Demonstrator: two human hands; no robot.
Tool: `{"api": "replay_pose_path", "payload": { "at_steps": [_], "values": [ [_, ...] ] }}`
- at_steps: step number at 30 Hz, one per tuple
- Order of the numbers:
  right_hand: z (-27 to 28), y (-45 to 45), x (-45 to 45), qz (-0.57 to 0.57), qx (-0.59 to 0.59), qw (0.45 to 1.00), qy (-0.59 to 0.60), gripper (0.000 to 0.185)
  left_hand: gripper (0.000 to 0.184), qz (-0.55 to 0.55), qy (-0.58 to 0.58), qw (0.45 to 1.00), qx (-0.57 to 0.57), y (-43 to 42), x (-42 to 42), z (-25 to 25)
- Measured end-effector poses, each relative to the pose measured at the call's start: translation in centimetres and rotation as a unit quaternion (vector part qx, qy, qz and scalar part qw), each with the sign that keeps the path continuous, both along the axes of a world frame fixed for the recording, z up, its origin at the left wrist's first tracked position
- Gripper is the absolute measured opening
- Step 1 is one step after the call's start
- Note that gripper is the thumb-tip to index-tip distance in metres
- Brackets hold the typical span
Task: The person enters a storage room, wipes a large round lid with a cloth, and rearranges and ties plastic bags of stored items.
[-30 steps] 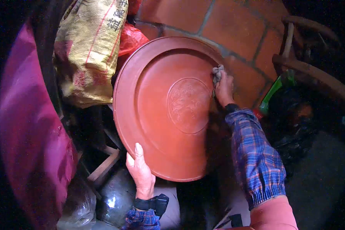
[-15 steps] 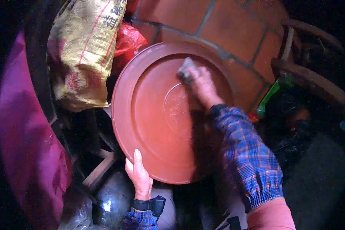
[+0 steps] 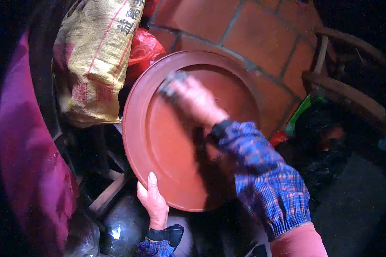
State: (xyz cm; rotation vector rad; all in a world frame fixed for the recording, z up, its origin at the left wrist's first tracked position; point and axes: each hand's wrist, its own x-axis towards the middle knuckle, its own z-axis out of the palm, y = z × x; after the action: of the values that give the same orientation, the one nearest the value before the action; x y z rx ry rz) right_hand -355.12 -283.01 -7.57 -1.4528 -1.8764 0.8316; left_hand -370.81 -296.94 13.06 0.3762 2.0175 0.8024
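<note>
A large round reddish-brown basin lid or shallow tray [image 3: 176, 180] with a raised rim is held up in front of me. My left hand [image 3: 153, 203] grips its lower left rim, thumb on the upper face and the other fingers hidden beneath. Against the upper left of the inner surface, my right hand [image 3: 195, 100] presses a grey cloth [image 3: 172, 83]. Both the right hand and the cloth are blurred by motion. The forearm and its shadow cover part of the tray's middle and right side.
A yellow woven sack [image 3: 94, 60] and a red plastic bag [image 3: 146, 47] stand at the upper left. Magenta fabric [image 3: 34, 150] hangs at far left. Beyond the tray lie red floor tiles [image 3: 261, 38]. A wooden chair [image 3: 347, 92] and a green bag [image 3: 302, 111] are to the right.
My right hand has moved left across the inner face with the cloth, from the upper middle to the upper left. The tray has shifted slightly down, with my left hand still on its rim.
</note>
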Motion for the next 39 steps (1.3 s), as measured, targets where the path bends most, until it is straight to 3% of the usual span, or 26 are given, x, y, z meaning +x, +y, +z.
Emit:
{"api": "replay_pose_path", "payload": {
  "at_steps": [2, 4, 6, 8, 10, 13, 14, 15, 17, 18, 22, 25, 27, 29, 31, 34, 37, 39],
  "values": [
    [-1.0, 1.6, 5.0, -0.044, -0.214, 0.969, -0.112, 0.041, 0.039, -0.011, -0.004, 1.0, 0.015, 0.3, -0.1, -0.1],
    [-2.9, -0.4, 8.9, -0.131, -0.272, 0.932, -0.2, 0.039, 0.038, -0.012, 0.003, 1.0, 0.019, 0.4, 0.2, 0.2],
    [-2.9, -3.6, 11.4, -0.23, -0.293, 0.915, -0.152, 0.036, 0.037, -0.006, -0.002, 1.0, 0.018, 0.6, 0.2, 0.5],
    [-1.6, -4.7, 11.4, -0.26, -0.372, 0.891, 0.015, 0.026, 0.035, -0.004, -0.009, 1.0, 0.027, 1.3, 0.2, 1.0],
    [2.6, -3.9, 6.4, -0.074, -0.153, 0.966, 0.193, 0.023, 0.033, -0.008, -0.023, 1.0, 0.017, 2.1, 0.4, 1.5],
    [9.9, -2.9, -2.4, 0.119, -0.032, 0.973, 0.194, 0.045, 0.032, -0.048, 0.017, 0.999, 0.008, 1.7, 0.1, 1.4],
    [12.6, -1.1, -3.5, 0.189, -0.116, 0.957, 0.188, 0.044, 0.032, -0.05, 0.021, 0.998, 0.006, 1.6, 0.1, 1.5],
    [13.1, 0.4, -4.3, 0.206, -0.113, 0.959, 0.16, 0.041, 0.032, -0.06, 0.032, 0.998, 0.005, 1.8, 0.1, 1.7],
    [9.9, 3.4, -5.1, 0.104, -0.004, 0.986, 0.132, 0.039, 0.031, -0.089, 0.068, 0.994, 0.009, 2.2, 0.6, 2.1],
    [7.6, 5.0, -4.1, 0.075, 0.007, 0.995, 0.063, 0.047, 0.031, -0.089, 0.067, 0.994, 0.006, 2.1, 0.7, 2.2],
    [0.1, 9.7, 3.1, -0.017, -0.161, 0.976, -0.144, 0.041, 0.031, -0.108, 0.068, 0.991, 0.03, 1.7, 0.6, 1.7],
    [-2.9, 8.1, 9.7, -0.074, -0.307, 0.93, -0.19, 0.038, 0.032, -0.117, 0.06, 0.991, 0.029, 1.4, 0.4, 1.7],
    [-5.5, 4.3, 14.1, -0.134, -0.295, 0.924, -0.202, 0.036, 0.034, -0.105, 0.079, 0.991, 0.033, 1.4, 0.5, 1.2],
    [-16.6, -2.3, 20.8, -0.136, -0.179, 0.963, -0.15, 0.038, 0.035, -0.069, 0.054, 0.995, 0.04, 1.2, 0.5, 0.8],
    [-11.3, -8.3, 21.5, -0.205, -0.25, 0.938, -0.123, 0.036, 0.039, -0.01, 0.021, 0.998, 0.055, 1.0, 0.9, 0.4],
    [-12.2, -17.3, 24.4, -0.23, -0.371, 0.893, -0.109, 0.034, 0.038, -0.014, 0.027, 0.998, 0.05, 0.8, 0.6, 0.4],
    [-6.0, -16.4, 22.4, -0.31, -0.445, 0.839, -0.048, 0.033, 0.04, 0.004, 0.009, 1.0, 0.021, 1.0, 0.5, 0.5],
    [-4.9, -15.8, 22.7, -0.32, -0.401, 0.844, -0.155, 0.029, 0.041, -0.009, 0.015, 1.0, 0.017, 0.8, 0.3, 0.2]
  ]
}}
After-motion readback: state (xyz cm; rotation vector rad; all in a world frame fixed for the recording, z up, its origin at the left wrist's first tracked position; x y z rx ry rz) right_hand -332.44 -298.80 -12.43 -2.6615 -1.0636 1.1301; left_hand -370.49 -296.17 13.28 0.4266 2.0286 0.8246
